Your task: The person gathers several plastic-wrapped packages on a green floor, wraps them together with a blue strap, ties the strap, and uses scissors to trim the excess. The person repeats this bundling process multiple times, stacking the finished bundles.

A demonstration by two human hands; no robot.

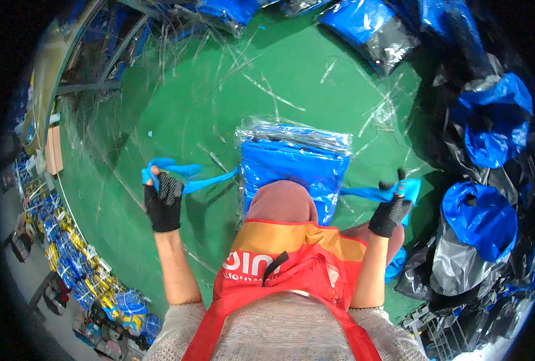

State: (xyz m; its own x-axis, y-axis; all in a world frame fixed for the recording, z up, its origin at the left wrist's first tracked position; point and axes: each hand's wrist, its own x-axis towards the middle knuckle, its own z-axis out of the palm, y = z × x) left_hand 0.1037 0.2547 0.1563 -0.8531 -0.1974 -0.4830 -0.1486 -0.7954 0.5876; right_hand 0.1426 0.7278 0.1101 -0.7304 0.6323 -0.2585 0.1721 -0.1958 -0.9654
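Note:
A stack of flat blue items in clear plastic wrap (295,157) lies on the green surface (219,96) just ahead of my knee. A blue strap runs out from under the stack to both sides. My left hand (162,198), in a black fingerless glove, grips the left end of the blue strap (183,175) and pulls it out to the left. My right hand (391,210), also gloved, holds the right end of the strap (370,194). I wear a red and orange apron (285,265).
Blue and black plastic-wrapped bundles (481,219) pile up along the right side and across the top (370,27). Sheets of clear plastic film (117,120) lie over the left of the green surface. Small blue and yellow packaged goods (68,253) line the lower left.

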